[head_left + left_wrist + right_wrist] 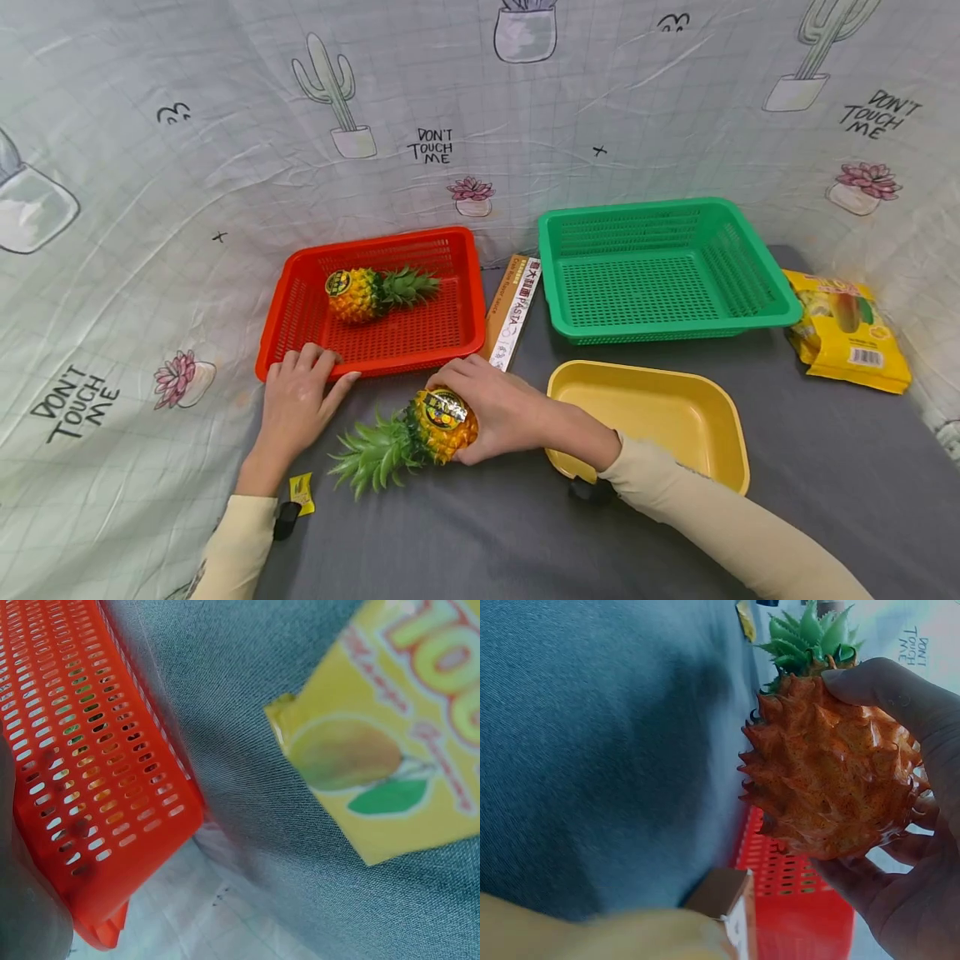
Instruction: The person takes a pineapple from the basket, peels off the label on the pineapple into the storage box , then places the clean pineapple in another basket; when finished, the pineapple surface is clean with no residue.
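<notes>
My right hand (506, 408) holds a pineapple (440, 423) with a round dark label, its green crown toward the left, in front of the red basket (420, 361). In the right wrist view, the thumb lies along the spiky orange pineapple (821, 765) near the crown, with fingers under its far end. A second pineapple (358, 300) lies inside the red basket, crown to the right. My left hand (296, 404) grips the basket's front rim, fingers over it and thumb stretched along it. The left wrist view shows the basket's slotted wall (97, 750) beside that hand.
A green basket (637, 287) stands at the back right, a yellow tray (678, 375) before it. Between the baskets lies a pasta box (513, 310). A yellow mango-print bag (851, 329) sits at far right; a small yellow packet (302, 493) lies by the left wrist.
</notes>
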The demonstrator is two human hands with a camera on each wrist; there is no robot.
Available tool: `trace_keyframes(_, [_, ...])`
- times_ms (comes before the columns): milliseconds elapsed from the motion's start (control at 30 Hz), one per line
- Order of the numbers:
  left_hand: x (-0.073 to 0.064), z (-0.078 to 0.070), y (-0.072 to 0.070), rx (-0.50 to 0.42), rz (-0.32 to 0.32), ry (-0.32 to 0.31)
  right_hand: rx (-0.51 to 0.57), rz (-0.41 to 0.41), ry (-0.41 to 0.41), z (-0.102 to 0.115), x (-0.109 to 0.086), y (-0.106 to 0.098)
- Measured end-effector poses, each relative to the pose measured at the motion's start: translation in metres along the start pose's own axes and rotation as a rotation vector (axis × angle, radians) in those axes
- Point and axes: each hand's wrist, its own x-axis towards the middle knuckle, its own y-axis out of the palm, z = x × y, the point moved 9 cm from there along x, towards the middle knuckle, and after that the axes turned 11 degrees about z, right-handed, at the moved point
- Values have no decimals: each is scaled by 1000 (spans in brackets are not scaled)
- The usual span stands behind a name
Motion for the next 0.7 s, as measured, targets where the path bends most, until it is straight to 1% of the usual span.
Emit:
trace_keyframes(167, [2,-1,-1,4,-3,4,-9,15,5,-2,1,11])
trace_keyframes(400, [-1,0,-2,9,-20,1,-38,13,4,-4,5,23])
trace_keyframes(700, [-1,2,0,15,-6,-11,-36,27,38,-9,5,36])
